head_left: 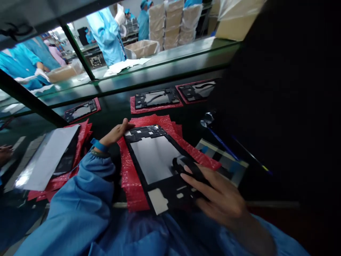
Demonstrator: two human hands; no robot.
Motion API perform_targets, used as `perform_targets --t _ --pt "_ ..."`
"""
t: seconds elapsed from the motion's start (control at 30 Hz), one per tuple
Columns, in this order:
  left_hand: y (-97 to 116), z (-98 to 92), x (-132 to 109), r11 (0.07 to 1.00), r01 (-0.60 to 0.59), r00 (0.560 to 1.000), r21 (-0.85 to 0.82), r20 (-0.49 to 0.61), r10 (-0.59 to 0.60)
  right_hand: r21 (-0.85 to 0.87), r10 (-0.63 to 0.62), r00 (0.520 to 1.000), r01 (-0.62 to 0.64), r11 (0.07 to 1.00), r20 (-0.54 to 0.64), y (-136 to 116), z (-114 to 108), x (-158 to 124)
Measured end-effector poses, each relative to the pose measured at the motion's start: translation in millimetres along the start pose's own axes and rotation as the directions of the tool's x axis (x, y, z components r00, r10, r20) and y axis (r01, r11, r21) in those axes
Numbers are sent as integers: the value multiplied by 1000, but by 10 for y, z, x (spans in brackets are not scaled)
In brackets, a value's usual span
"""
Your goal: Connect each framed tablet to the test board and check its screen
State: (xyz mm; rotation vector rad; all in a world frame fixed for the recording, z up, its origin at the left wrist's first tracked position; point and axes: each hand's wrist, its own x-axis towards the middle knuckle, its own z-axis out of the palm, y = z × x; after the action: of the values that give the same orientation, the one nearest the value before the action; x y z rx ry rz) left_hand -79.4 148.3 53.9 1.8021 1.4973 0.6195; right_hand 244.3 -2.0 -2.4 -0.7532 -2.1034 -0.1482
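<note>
A black perforated frame panel with a grey-silver centre lies tilted on crumpled red bubble wrap. My left hand rests at the frame's upper left corner, its fingers against the edge. My right hand is blurred over the frame's lower right part. Its fingers appear pinched on a black strip lying on the frame. A blue sleeve covers each forearm.
More black frames on red wrap line the dark bench top. To the left lies a white sheet on a dark panel. A blue-handled tool and a flat printed card lie to the right. Co-workers in blue gowns stand beyond a green-edged shelf.
</note>
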Motion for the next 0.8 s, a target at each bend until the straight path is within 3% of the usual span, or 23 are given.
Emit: perform_targets --t 0.17,0.27,0.37,0.5,0.63,0.67,0.7,0.73,0.8 --pt "-51 -6 -36 1000 -15 999 -24 -48 14 -96 23 995 -33 995 -97 -18 -30 139" --pt "-93 39 -46 999 -36 998 -28 -58 35 -274 -21 981 -34 961 -195 -59 -65 208" --pt "-118 103 -39 998 -61 996 -28 -64 59 -403 -63 986 -5 915 -156 -174 -85 225" --pt "-95 123 -33 996 -89 991 -9 -101 87 -375 38 994 -76 924 -107 -240 -88 165" --pt "-40 97 -48 992 -128 983 18 -135 129 -256 142 947 -219 942 -287 -84 -83 137" --pt "-17 100 -59 990 -140 979 34 -143 144 -212 195 906 -289 934 -375 -40 -75 152" --pt "15 111 -75 987 -153 975 56 -154 160 -155 253 833 -370 916 -493 -5 -65 175" --pt "57 130 -97 983 -166 969 80 -170 178 -67 321 723 -451 890 -611 20 -56 203" --pt "176 191 -168 974 -189 954 127 -209 213 235 508 391 -567 790 -768 37 -50 261"
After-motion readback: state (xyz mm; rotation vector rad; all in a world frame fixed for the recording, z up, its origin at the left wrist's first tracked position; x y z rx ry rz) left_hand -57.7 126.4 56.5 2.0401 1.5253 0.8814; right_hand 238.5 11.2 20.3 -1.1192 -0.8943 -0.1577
